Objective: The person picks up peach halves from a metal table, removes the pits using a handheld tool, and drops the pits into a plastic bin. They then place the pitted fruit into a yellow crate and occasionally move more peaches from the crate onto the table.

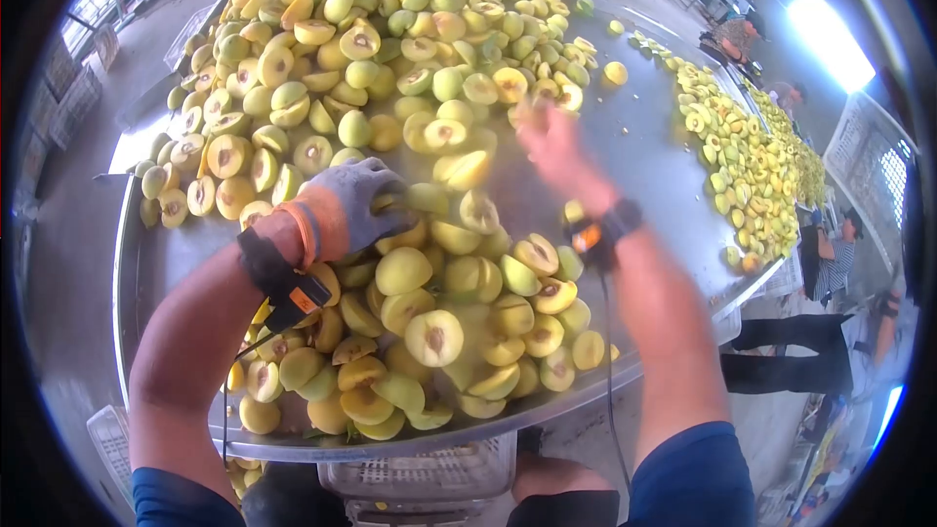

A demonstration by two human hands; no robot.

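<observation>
Halved yellow-green peaches, many showing a brown pit hollow, lie heaped in front of me on a metal table. My left hand wears a grey glove with an orange cuff. Its fingers curl over a peach half at the upper left of the near heap. My right hand is bare and smeared by motion. It hovers at the right edge of the far heap, its fingertips close to some peach halves; whether it grips one cannot be made out. Blurred peach halves lie between my hands.
Another peach heap spreads along the table's right side. Below the near edge sits a white plastic crate. Cables hang from devices strapped to both wrists. Other people are on the right, one in dark trousers close to the table.
</observation>
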